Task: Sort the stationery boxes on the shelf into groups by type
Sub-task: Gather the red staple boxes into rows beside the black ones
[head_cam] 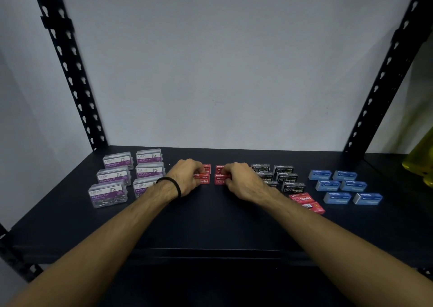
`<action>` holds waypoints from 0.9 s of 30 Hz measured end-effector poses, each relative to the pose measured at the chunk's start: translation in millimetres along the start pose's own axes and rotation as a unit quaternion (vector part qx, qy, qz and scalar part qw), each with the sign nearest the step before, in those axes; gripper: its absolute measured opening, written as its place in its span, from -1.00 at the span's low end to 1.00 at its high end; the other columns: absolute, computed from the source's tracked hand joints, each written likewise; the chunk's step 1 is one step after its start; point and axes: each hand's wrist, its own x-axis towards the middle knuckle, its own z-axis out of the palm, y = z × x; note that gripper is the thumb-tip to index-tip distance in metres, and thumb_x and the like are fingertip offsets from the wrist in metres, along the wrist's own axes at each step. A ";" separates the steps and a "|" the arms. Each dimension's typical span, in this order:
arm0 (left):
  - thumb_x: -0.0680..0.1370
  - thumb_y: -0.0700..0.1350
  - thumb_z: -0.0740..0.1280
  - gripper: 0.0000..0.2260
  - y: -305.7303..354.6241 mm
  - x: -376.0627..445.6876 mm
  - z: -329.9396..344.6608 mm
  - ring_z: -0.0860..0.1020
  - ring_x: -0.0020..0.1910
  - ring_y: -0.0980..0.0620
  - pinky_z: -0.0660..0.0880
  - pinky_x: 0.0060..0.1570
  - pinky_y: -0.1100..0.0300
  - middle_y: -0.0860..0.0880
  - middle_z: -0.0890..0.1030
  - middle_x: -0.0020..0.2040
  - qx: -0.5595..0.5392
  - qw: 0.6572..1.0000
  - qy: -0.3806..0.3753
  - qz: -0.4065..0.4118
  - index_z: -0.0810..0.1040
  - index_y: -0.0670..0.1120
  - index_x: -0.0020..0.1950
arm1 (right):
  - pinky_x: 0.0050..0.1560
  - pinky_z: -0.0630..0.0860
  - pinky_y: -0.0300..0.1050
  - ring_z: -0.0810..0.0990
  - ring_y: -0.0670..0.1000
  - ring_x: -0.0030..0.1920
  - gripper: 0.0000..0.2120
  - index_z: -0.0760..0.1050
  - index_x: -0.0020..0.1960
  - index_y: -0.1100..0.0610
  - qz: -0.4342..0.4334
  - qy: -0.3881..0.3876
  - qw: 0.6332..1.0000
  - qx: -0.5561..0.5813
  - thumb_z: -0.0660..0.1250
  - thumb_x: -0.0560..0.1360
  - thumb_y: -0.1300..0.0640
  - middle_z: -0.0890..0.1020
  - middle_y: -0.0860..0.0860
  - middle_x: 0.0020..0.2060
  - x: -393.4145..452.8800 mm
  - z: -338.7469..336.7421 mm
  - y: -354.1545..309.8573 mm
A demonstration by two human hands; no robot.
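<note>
On the dark shelf (pixel 210 224) the boxes lie in groups. Several clear paper clip boxes (pixel 112 175) with purple labels stand at the left. Red staple boxes (pixel 204 177) lie in two short columns at the middle. My left hand (pixel 187 177) grips the left column with curled fingers, and my right hand (pixel 241 180) grips the right column of red boxes (pixel 219 177). Several black staple boxes (pixel 287 177) lie right of my right hand. Two more red staple boxes (pixel 307 202) sit in front of them. Several blue staple boxes (pixel 344 186) lie at the far right.
Black perforated shelf posts (pixel 70 72) rise at both back corners against a pale wall. A yellow object (pixel 419 163) stands at the right edge on the neighbouring shelf. The shelf's front edge (pixel 210 252) runs under my forearms.
</note>
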 end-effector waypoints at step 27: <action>0.48 -0.10 0.43 -0.93 99.0 -18.4 13.0 0.59 -0.19 0.21 0.49 -0.16 0.37 0.12 0.65 -0.19 -0.196 0.968 0.082 0.136 0.65 0.02 -0.05 | -0.04 0.48 -0.14 0.56 -0.03 -0.04 -0.88 0.58 0.05 0.05 0.000 0.104 0.995 0.012 0.35 0.53 0.11 0.58 -0.05 -0.04 -77.1 -56.6 62.0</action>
